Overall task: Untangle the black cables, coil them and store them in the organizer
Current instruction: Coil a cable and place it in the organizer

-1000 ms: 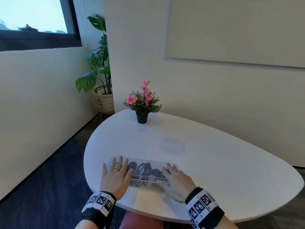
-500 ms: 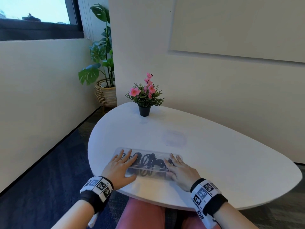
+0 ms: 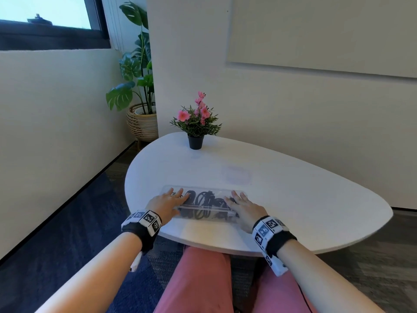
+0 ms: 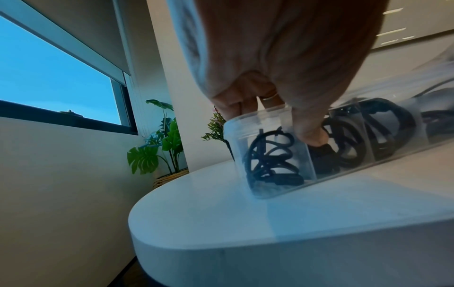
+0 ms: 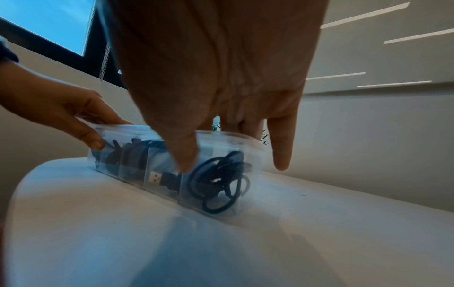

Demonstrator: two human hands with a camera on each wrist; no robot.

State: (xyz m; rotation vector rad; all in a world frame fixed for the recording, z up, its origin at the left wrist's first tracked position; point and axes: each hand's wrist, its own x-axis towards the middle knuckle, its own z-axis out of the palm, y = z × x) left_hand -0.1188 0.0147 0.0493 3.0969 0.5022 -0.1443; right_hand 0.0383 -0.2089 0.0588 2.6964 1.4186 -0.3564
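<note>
— Since a second ago our view has dropped; both hands stay on the organizer near the table's front edge.

— Wrist views show black cables in compartments. Our left hand and right hand lie flat on the lid, fingers spread, thumbs on the front wall.

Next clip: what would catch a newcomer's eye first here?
Probably the clear organizer at the near edge of the white table, with coiled black cables showing through its compartments. The left hand and right hand lie on its two ends, fingers fairly straight. Behind it, a small pot of pink flowers stands at the far edge by the wall.
</note>
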